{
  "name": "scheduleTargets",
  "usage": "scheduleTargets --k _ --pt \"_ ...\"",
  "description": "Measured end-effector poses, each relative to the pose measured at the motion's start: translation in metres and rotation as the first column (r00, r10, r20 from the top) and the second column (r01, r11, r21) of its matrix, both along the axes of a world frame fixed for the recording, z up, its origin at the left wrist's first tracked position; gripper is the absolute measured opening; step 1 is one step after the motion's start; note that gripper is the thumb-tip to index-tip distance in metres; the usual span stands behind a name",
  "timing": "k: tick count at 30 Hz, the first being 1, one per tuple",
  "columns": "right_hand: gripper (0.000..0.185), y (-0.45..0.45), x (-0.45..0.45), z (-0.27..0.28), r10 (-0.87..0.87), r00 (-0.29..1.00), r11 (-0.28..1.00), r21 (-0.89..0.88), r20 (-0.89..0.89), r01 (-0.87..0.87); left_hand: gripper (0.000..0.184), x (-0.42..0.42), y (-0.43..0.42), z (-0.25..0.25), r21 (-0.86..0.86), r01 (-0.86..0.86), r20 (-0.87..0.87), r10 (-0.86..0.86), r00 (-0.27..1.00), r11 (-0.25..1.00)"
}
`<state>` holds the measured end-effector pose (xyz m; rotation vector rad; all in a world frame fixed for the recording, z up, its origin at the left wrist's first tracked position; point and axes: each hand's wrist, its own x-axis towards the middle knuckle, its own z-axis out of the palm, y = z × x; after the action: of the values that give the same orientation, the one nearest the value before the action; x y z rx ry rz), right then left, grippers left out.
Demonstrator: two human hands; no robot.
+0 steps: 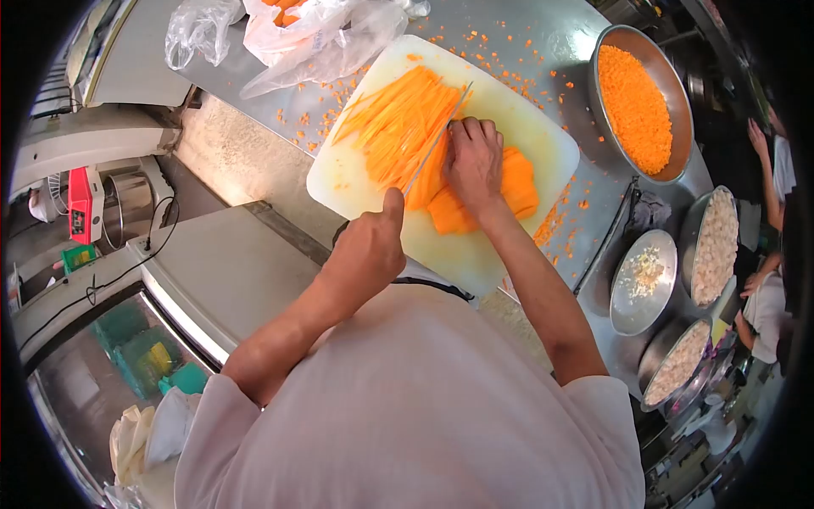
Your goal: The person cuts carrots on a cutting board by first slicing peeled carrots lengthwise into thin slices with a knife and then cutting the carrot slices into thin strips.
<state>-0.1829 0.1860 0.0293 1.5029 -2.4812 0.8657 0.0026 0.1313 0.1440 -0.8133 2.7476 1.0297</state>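
Observation:
My left hand (370,250) is closed around the handle of a knife (441,136), thumb along the top, with the narrow edge of the blade showing. Under my right hand (475,161), fingers bent beside the blade, lie orange carrot slices (517,182) that it presses onto a white cutting board (547,148). Thin carrot strips (394,114) fan out on the far side of the blade. The fingertips of my right hand are partly hidden.
A metal bowl (685,110) of finely chopped carrot stands at the right. Nearer are a bowl of chopped garlic-like bits (644,271) and pans of pale diced pieces (714,242). Plastic bags (326,42) lie beyond the board. Other people (767,314) are at the far right.

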Motion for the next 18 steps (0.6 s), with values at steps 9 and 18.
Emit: scheduleTargets --k 9,18 --pt "0.025 0.004 0.001 0.001 0.036 0.999 0.999 -0.006 0.014 -0.036 0.043 -0.016 -0.007 0.001 0.013 0.007 0.020 -0.007 1.000 1.000" --pt "0.020 -0.003 -0.003 0.001 0.032 0.999 0.996 -0.080 0.004 -0.032 0.032 -0.022 -0.010 -0.019 -0.042 -0.025 -0.118 0.020 0.993 0.999"
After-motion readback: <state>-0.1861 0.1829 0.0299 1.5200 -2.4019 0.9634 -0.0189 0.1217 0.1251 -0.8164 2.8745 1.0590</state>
